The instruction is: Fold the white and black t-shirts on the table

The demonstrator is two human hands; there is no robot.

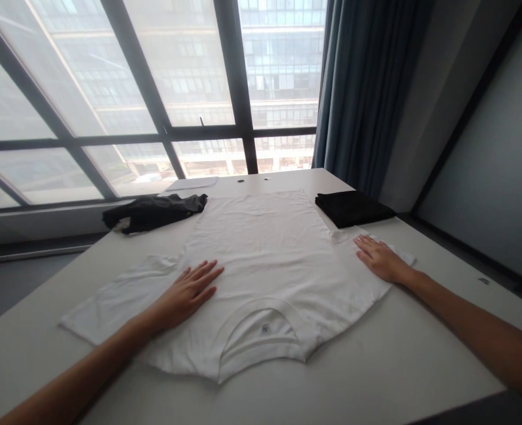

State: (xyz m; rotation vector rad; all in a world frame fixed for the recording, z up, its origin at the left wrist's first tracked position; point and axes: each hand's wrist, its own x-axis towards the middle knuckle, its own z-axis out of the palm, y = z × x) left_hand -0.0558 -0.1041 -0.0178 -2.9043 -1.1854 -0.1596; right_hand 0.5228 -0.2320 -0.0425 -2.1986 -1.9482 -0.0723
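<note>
White shirt (261, 248) spread flat on the table (331, 392)

It lies with its collar (227, 342) toward the person and its hem toward the window (185, 65), both sleeves reaching out sideways. Faint creases cross the middle, and a small dark label (265, 329) shows inside the neck.

From where I stand, 2 bare hands rest on the fabric. The left hand (193, 292) lies palm down on the body of the shirt, near the left sleeve, its fingers straight and spread, pinching nothing. The right hand (379, 260) rests palm down on the other sleeve, fingers extended and slightly apart, also without a pinch.

Just beyond the right hand sits a folded black cloth (353, 208). Across from it, by the far left corner of the shirt, lies a rumpled dark garment (158, 212); I can't tell whether they touch. Some paper (193, 183) lies behind that, and a blue curtain (362, 88) hangs beside the window.
</note>
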